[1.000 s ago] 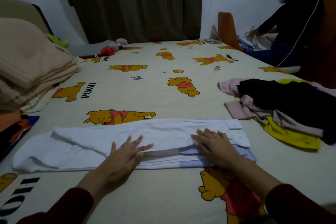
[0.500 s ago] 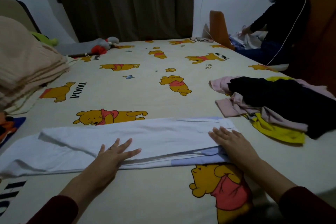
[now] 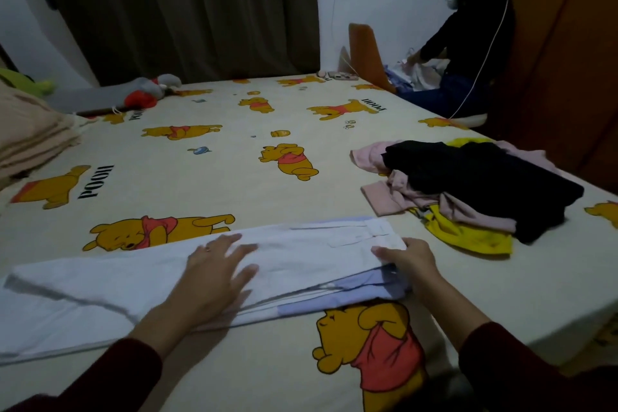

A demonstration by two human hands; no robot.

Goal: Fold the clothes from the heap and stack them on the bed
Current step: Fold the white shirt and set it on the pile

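A white and pale blue garment (image 3: 311, 256), folded into a long strip, lies across the near part of the bed (image 3: 207, 177). My left hand (image 3: 214, 274) rests flat on its middle with fingers spread. My right hand (image 3: 406, 259) grips the garment's right end, fingers over the top edge and curled round the layers. To the right lies the heap (image 3: 468, 184) of black, pink and yellow clothes.
Folded beige knitwear (image 3: 30, 137) is stacked at the left edge. A grey and red soft toy (image 3: 150, 94) lies at the far side. A person in dark clothes (image 3: 468, 53) sits beyond the bed's far right corner, next to a brown wardrobe (image 3: 568, 60).
My right hand slid to the garment's right end and took hold of it. My left hand moved up onto the middle of the strip. The camera shifted left and closer.
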